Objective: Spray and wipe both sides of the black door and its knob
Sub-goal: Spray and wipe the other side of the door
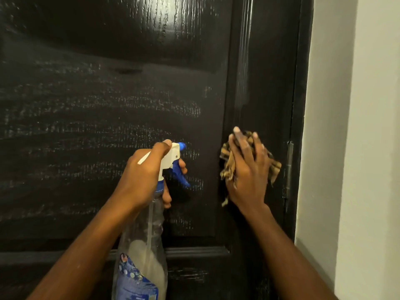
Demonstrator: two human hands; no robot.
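From the head camera, the glossy black panelled wooden door [108,105] fills the view, streaked with pale spray marks. The left hand [145,174] grips the neck of a clear plastic spray bottle with a white and blue trigger head [151,224], fingers curled at the blue trigger. The right hand [246,172], fingers spread nearly flat, presses a crumpled brown and tan checked cloth [275,167] against the door's right stile, near a metal hinge [289,169] beside the white wall [357,148].
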